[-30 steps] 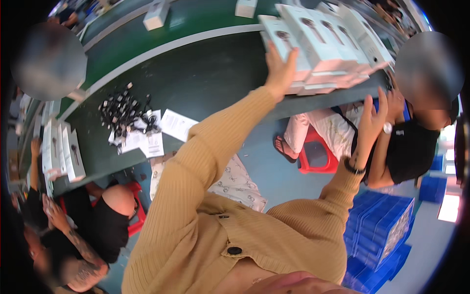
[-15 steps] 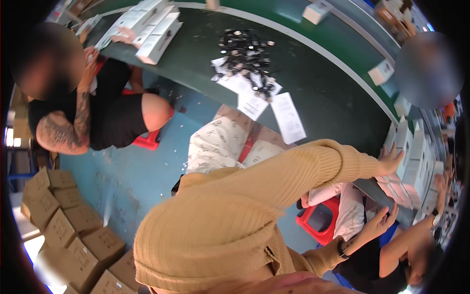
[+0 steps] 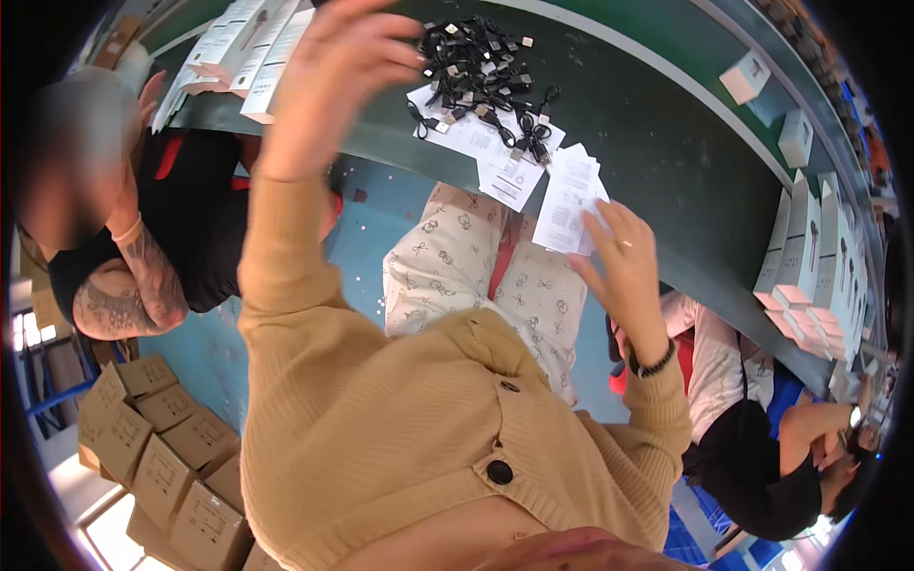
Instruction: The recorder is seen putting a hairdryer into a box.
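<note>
My left hand (image 3: 357, 57) is raised over the table at the upper left, blurred, with its fingers spread and nothing visible in them. It is between the stacked white boxes (image 3: 276, 71) and a heap of black USB cables (image 3: 481, 71). My right hand (image 3: 624, 252) is open at the right edge of a small stack of printed white leaflets (image 3: 568, 205), fingertips on or just above the paper. More white sheets (image 3: 509, 178) lie partly under the cables.
The dark green table (image 3: 685, 162) curves around me. White boxes (image 3: 804, 247) are stacked at its right end, with single white boxes (image 3: 745, 76) beyond the rail. Co-workers sit on both sides. Brown cartons (image 3: 171, 457) are piled on the floor at left.
My left hand has swung from the right-hand box stack across to the upper left. My right hand has come up from the lower right to the leaflets. The whole view has shifted.
</note>
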{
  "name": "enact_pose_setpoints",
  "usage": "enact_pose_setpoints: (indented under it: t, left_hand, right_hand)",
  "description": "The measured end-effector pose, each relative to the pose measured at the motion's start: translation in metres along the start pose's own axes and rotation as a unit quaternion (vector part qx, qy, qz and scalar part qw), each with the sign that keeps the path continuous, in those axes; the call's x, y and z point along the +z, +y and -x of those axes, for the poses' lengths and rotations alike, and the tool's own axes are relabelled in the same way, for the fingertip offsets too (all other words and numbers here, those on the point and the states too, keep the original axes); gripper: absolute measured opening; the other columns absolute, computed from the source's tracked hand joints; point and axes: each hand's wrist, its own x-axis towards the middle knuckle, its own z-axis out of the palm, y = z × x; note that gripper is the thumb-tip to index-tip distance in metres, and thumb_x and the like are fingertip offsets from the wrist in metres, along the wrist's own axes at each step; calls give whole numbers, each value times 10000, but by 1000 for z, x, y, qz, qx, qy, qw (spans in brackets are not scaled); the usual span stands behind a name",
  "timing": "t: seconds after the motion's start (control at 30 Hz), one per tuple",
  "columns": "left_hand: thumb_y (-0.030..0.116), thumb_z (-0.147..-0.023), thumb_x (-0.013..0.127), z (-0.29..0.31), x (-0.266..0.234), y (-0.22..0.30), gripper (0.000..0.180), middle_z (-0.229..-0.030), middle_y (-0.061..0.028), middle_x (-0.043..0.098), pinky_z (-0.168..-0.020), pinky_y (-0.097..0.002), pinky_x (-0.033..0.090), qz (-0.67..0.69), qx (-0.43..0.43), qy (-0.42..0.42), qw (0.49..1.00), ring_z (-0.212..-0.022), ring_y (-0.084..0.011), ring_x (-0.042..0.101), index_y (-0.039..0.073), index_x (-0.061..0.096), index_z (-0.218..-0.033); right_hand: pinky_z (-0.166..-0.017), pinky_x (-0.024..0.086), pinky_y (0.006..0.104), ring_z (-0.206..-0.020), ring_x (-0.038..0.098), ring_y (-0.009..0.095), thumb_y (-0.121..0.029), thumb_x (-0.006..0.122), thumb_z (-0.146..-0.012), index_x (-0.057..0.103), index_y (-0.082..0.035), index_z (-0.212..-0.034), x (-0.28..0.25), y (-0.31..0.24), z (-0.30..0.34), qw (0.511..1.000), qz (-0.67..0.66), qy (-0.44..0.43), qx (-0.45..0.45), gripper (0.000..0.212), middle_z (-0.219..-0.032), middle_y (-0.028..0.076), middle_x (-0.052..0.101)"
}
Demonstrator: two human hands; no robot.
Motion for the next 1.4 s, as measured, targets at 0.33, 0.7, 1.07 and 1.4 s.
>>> enact_pose_setpoints:
  t: [0.33,0.7,1.07,1.4]
  left_hand:
    - [503,-781,660,-14,-217,-80,728,-1116,-263,579,-923,-498,424,-791,21,118,600,-1105,-415,531,-11,475,-1262]
    - [444,-701,750,-30,-188,-75,675,-1060,-189,608,-803,-426,470,-769,56,144,620,-960,-345,579,36,502,-1178]
    - [47,-761,709,78,-18,-64,715,-1296,-126,429,-1025,-344,347,-96,-54,39,993,-1191,-205,450,-27,294,-1338]
    - [23,-653,792,114,30,-101,927,-1290,-134,468,-1010,-353,353,88,-229,-107,964,-1203,-207,438,54,225,-1386]
  right_hand:
    - [-917,409,434,-1057,537,292,-198,771,-657,667,-37,-971,12,8,-21,993,-83,-74,-40,368,-1087,111,600]
    - [-890,448,393,-1030,570,298,-157,753,-666,676,-38,-959,-8,41,-35,988,-79,-118,-54,325,-1085,100,628]
    - [-920,429,411,-1086,547,317,-122,756,-653,673,-37,-987,-6,38,-29,988,-73,-117,-64,355,-1143,114,607]
    - [-878,436,395,-1051,561,285,-119,733,-696,690,-41,-900,-10,50,-40,981,-110,-144,-65,223,-1061,103,635]
